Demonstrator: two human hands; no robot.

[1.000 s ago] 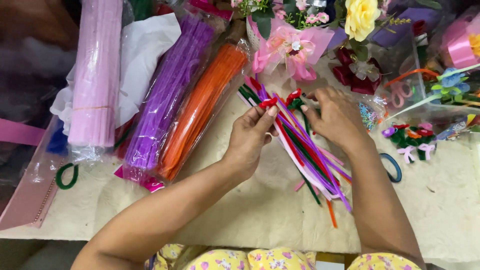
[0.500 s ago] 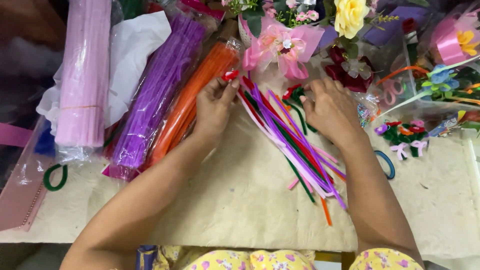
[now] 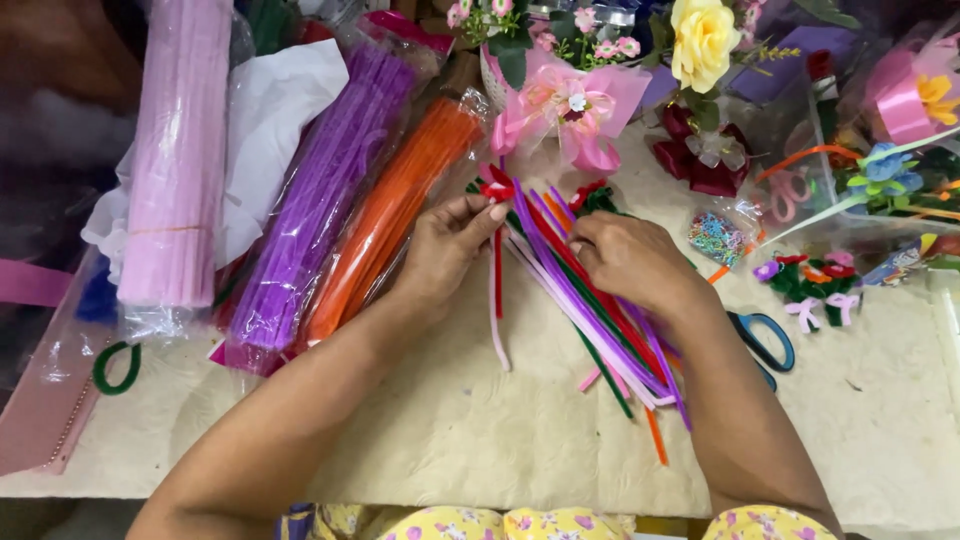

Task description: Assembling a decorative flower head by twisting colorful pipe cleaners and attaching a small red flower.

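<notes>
Beside the orange bundle (image 3: 385, 225), left hand (image 3: 448, 245) holds red stem (image 3: 497, 255) pointing toward the person.

**Work Surface and Surroundings: Condition at Inspection**

The table (image 3: 470, 430) was covered in a cream, felt-like sheet with a mottled texture, lying flat to the near edge. Lighting was even and soft, with only faint shadows on the covering. The far side of the table was crowded from end to end. Beyond the upper left corner the surroundings fell dark and indistinct. No wall, window or floor could be made out from the head view.
</notes>
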